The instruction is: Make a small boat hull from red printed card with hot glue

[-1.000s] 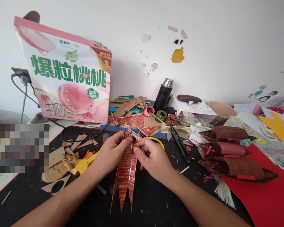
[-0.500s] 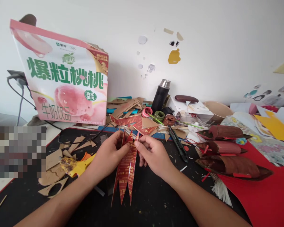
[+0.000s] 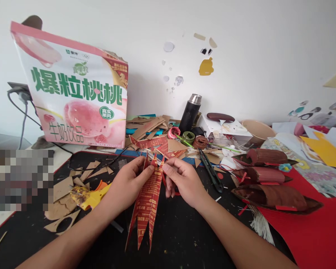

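**Red card point(image 3: 149, 198) pinched near its upper tips, where a crease could start**

The left hand point(image 3: 133, 179) is closed to a pinch, thumb pressed on the card's face just below the upper points, fingertips hidden behind it. The right hand point(image 3: 184, 183) is loosely curled, its thumb at the right upper tip; whether it grips there or merely touches, I cannot tell. The card stands between the hands, above the black mat point(image 3: 190, 231), its long points aimed down toward the wearer.

Too hard a thumb press could crease those narrow tips, and hands pulling in opposite directions could tear the card at its notches. A separate edge shows at the left; I cannot tell how it joins the rest, so a twist might part the layers.

The yellow tool point(image 3: 93, 196), seemingly a glue gun, lies partly behind the left forearm, so a leftward sweep could knock it. A dark green cutter point(image 3: 211, 172) lies just beyond the right hand, its blade too small to judge. Farther back, 3 small pots point(image 3: 201, 141) and cardboard scraps point(image 3: 148, 127) crowd the way forward. On the right, 3 brown model boats point(image 3: 277, 200) sit near the right forearm, where an elbow swung outward might catch them.
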A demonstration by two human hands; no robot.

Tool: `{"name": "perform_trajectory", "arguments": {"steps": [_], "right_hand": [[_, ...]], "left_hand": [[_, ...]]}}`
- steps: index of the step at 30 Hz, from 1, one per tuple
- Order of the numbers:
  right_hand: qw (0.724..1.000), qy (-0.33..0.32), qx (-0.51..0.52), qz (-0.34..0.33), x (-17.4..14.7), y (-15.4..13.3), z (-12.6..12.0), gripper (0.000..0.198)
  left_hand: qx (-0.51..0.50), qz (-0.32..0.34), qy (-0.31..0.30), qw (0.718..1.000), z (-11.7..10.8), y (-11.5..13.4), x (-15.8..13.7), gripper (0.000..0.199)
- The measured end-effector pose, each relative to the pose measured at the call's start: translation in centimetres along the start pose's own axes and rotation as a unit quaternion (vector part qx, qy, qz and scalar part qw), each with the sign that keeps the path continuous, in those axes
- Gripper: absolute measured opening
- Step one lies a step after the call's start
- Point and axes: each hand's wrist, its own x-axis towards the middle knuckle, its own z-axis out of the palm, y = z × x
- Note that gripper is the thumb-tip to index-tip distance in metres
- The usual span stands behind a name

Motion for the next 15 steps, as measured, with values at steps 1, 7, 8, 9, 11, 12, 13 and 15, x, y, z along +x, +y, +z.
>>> {"name": "perform_trajectory", "arguments": {"steps": [1,7,8,9,11,12,13,15], "right_hand": [[1.000,-0.002,0.000,-0.001,0.01,-0.01,-0.02,0.043],[1.000,-0.006,0.010,0.000,0.14,0.05,-0.05,0.044],[1.000,-0.008,0.014,0.001,0.14,0.10,-0.05,0.044],[1.000,-0.011,0.017,0.001,0.13,0.17,-0.05,0.044],[1.000,-0.017,0.026,0.001,0.09,0.30,-0.06,0.044],[0.999,-0.019,0.032,0.001,0.07,0.35,-0.06,0.044],[0.999,-0.021,0.038,0.002,0.05,0.39,-0.08,0.044],[0.998,-0.026,0.053,0.008,0.01,0.40,-0.10,0.043]], "left_hand": [[0.002,0.001,-0.001,1.000,-0.03,0.02,0.01,0.031],[0.047,0.028,0.006,0.999,-0.19,0.20,-0.19,0.029],[0.052,0.034,0.006,0.998,-0.21,0.24,-0.24,0.028],[0.056,0.039,0.005,0.998,-0.22,0.29,-0.29,0.028],[0.055,0.045,-0.003,0.997,-0.23,0.39,-0.36,0.028],[0.050,0.046,-0.009,0.998,-0.22,0.45,-0.40,0.028],[0.043,0.045,-0.015,0.998,-0.21,0.51,-0.43,0.028],[0.024,0.041,-0.025,0.999,-0.16,0.63,-0.53,0.027]]}}
